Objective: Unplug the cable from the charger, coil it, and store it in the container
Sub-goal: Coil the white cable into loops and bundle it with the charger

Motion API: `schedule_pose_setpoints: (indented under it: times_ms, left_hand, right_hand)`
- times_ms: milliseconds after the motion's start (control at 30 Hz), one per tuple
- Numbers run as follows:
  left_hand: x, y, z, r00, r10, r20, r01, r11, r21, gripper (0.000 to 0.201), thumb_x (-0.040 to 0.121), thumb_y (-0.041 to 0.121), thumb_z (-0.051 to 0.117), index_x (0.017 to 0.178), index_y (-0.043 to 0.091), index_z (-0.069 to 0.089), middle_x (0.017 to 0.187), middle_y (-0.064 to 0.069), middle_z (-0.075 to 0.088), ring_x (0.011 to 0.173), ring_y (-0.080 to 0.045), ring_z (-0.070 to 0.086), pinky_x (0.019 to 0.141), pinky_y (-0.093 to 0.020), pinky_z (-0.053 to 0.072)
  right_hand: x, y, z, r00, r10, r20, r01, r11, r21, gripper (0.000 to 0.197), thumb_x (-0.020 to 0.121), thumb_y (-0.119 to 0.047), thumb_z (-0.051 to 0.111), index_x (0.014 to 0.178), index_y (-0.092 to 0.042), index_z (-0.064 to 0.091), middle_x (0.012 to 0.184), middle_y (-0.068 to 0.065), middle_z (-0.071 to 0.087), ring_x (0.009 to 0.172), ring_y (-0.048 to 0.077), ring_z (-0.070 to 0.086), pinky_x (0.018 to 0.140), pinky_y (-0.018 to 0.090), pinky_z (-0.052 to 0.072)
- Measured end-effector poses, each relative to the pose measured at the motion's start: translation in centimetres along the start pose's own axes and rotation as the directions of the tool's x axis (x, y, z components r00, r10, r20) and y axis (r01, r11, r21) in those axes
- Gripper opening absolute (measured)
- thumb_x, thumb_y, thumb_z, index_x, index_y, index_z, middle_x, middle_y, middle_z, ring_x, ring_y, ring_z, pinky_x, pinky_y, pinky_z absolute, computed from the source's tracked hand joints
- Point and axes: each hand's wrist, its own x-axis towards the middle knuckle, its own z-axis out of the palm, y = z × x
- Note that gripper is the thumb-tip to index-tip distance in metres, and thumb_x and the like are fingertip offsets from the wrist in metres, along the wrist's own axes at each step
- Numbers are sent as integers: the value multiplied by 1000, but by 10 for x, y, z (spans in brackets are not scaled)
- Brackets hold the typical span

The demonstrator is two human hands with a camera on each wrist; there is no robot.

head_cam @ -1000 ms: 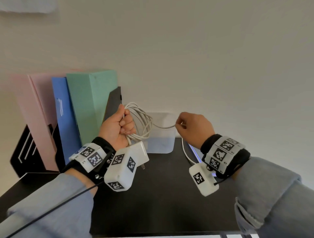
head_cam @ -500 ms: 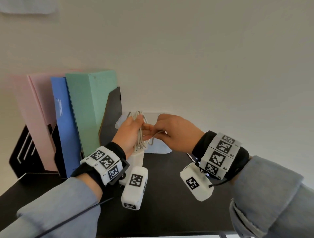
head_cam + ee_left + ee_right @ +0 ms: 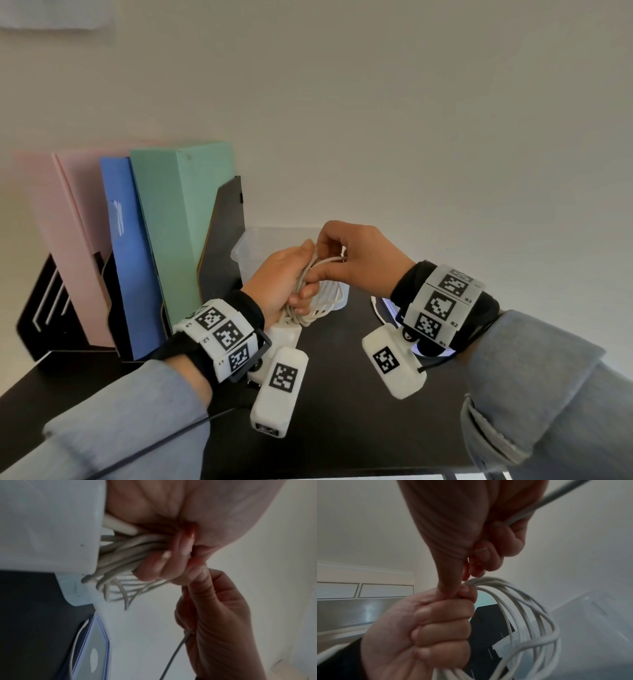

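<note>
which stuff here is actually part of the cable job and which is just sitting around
Part of the job:
- white cable, coiled in the left hand
- right hand, pinching the loose strand
- white charger, below the left hand
- clear container, behind the hands

Just lying about:
- pink, blue and green folders
- black file stand
- black desk

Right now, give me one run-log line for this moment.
phase: coiling | left hand: grips coiled cable | right hand: feeds free strand | container: behind hands, cable not stored
</note>
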Motion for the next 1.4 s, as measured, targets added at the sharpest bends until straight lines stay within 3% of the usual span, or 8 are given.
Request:
schedule_pose_setpoints:
  times_ms: [167, 333, 533, 767, 900, 967, 1133, 1400]
  left_hand:
    - [-1, 2, -1, 997, -61, 57, 60, 998, 17, 49, 92, 53, 35, 62, 15, 44, 38, 1, 37, 29, -7, 22, 38, -17, 23]
    - [-3, 1, -4, 992, -84, 98, 80, 996, 48, 44, 77, 57, 48, 68, 14, 47, 37, 2, 35, 27, -7, 22, 36, -15, 23]
    - [-5, -1, -10, 986, -74, 150, 96, 985, -144, 37, 79, 45, 51, 58, 14, 44, 32, 4, 32, 24, -5, 21, 35, -10, 24]
    - [-4, 2, -19, 987, -48, 155, 103, 922, -374, 40, 81, 45, 47, 51, 19, 46, 29, 9, 29, 21, -2, 22, 33, -11, 17]
    - [-4, 3, -25, 974, 2, 228, 100, 896, -433, 40, 61, 49, 77, 52, 20, 50, 29, 9, 33, 21, -1, 27, 30, -12, 24]
    - [-4, 4, -28, 970, 21, 241, 93, 887, -452, 43, 54, 48, 83, 51, 20, 50, 29, 8, 34, 21, -2, 25, 29, -13, 25]
    - [-3, 7, -33, 973, 91, 211, 40, 837, -546, 41, 54, 45, 83, 52, 20, 50, 28, 7, 35, 30, -7, 10, 28, -14, 28]
    - [5, 2, -44, 984, 171, 48, -97, 745, -660, 38, 59, 45, 79, 51, 20, 52, 29, 5, 34, 23, -6, 21, 28, -16, 28]
  right_hand:
    - [1, 6, -3, 998, 56, 8, -56, 996, 68, 34, 69, -35, 79, 77, -12, 56, 66, -1, 52, 59, 10, 43, 58, 24, 39]
    - [2, 13, -9, 997, 80, 17, -81, 992, 98, 32, 71, -36, 77, 71, -15, 53, 56, -6, 44, 49, 6, 36, 50, 18, 34]
    - [5, 24, -12, 994, 84, -67, -72, 983, 166, 25, 76, -30, 73, 66, -20, 53, 51, -7, 41, 41, 2, 33, 46, 12, 32]
    - [6, 38, -13, 972, 146, -185, -97, 963, 253, 23, 85, -27, 65, 66, -18, 55, 53, -5, 41, 41, 2, 34, 45, 8, 32]
    - [6, 46, -13, 958, 178, -224, -113, 955, 275, 21, 87, -26, 63, 69, -17, 58, 56, -4, 47, 43, -1, 40, 47, 6, 35]
    - [6, 49, -13, 954, 189, -234, -118, 950, 288, 19, 88, -26, 62, 73, -13, 61, 57, -5, 48, 43, -2, 41, 48, 5, 36]
    - [3, 58, -11, 937, 231, -263, -155, 948, 279, 24, 89, -28, 59, 80, -8, 66, 56, -3, 47, 43, -2, 42, 49, 7, 37]
    - [-3, 68, -7, 908, 326, -263, -246, 923, 296, 23, 91, -29, 56, 86, -11, 69, 56, -2, 47, 45, 1, 42, 56, 18, 39]
